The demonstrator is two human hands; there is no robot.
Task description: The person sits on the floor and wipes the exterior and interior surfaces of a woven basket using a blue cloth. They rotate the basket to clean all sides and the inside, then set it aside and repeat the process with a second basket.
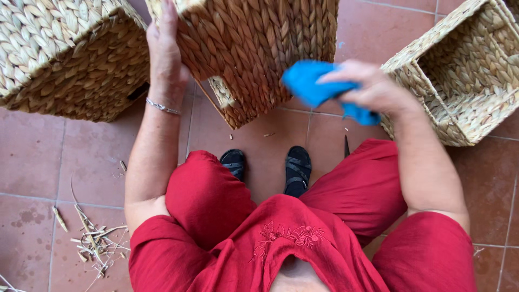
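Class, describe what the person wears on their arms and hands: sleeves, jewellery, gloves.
Both hands are bare, with no gloves. The left hand has a thin silver chain bracelet at the wrist. The right hand shows no jewellery. Short red sleeves reach only to the upper arms, matching the red top, and leave both forearms uncovered.

Open tile floor (270,157) lies below the middle basket (259,48); a second basket (65,54) crowds its left, apparently touching, and an open basket (465,70) blocks the right.
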